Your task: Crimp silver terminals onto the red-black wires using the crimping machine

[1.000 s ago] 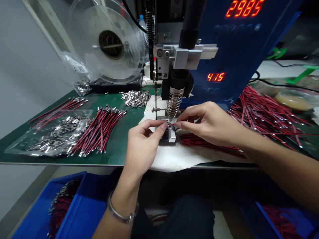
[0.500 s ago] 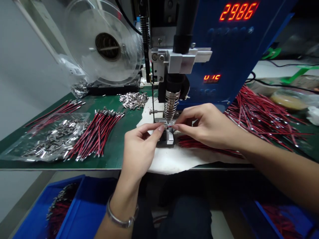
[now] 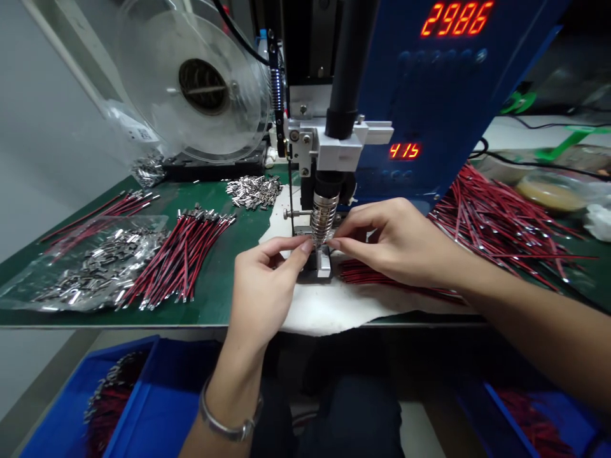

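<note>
1. While the left hand (image 3: 265, 286) is at the left side of the small metal holder (image 3: 323, 264), its thumb and forefinger come near to each other; I cannot tell whether they pinch something, because the tips are too small to see well.
2. The right hand (image 3: 405, 245) is opposite, with thumb and forefinger bent towards the same place; what is between them is also not clear.
3. The holder stands on white paper (image 3: 324, 312), directly below the spring (image 3: 323, 216) of the blue machine (image 3: 429, 102), whose red numbers show 2986 and 415.
4. Below the right hand, a row of red and black wires (image 3: 363, 272) lies beside the holder.
5. On the green table (image 3: 210, 292), to the left, there are a wire bunch (image 3: 181, 254) with metal ends, a clear bag (image 3: 28, 283) of metal parts, and a loose pile of small metal pieces (image 3: 252, 191).
6. At the right is a larger wire heap (image 3: 506, 229).
</note>
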`<state>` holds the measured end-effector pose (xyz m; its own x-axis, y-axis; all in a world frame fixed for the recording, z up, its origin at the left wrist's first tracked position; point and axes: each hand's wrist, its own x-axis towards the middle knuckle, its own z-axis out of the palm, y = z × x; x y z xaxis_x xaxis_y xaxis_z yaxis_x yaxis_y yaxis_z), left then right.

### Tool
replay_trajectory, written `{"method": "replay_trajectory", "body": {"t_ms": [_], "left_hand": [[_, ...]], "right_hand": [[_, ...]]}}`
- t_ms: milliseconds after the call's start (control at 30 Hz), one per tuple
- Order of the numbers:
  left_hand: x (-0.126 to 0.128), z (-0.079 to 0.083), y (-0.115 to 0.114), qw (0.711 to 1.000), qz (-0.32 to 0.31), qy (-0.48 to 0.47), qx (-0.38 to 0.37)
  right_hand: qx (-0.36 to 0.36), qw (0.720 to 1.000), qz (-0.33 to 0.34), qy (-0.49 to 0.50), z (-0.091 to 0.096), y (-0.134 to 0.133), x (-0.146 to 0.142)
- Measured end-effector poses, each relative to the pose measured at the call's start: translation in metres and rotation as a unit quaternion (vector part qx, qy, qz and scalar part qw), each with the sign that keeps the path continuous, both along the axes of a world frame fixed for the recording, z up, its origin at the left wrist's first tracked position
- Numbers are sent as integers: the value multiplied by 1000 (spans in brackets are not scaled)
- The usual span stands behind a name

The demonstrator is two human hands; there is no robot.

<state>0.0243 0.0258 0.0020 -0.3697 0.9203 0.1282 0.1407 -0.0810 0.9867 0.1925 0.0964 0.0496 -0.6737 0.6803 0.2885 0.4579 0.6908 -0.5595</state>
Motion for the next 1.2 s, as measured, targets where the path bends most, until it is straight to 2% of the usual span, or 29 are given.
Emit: {"method": "replay_trajectory", "body": {"t_ms": [1200], "left_hand": [[-1, 0, 0, 1000, -14, 2, 2]], "right_hand": [[16, 1000, 1, 2, 1, 1, -2]]}}
